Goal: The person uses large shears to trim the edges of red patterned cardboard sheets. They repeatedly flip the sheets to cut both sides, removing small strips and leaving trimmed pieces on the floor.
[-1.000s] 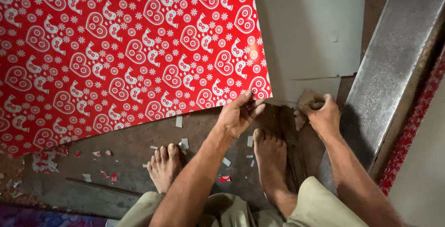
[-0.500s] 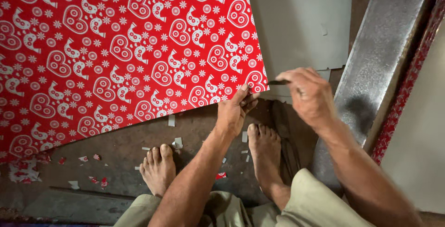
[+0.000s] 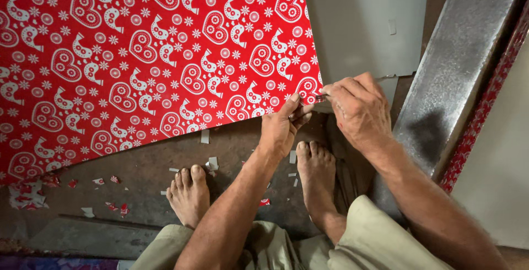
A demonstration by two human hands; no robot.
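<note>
red heart-patterned paper sheet (image 3: 154, 60) | flat on floor | corner pinched

One red patterned sheet (image 3: 138, 66) lies on the floor, with one plain grey sheet (image 3: 358, 22) just right of it. Two hands, the left hand (image 3: 282, 129) and right hand (image 3: 358, 110), meet at its lower right corner. Two bare feet (image 3: 190, 193) stand below it, among many small paper scraps (image 3: 110, 206).
</note>
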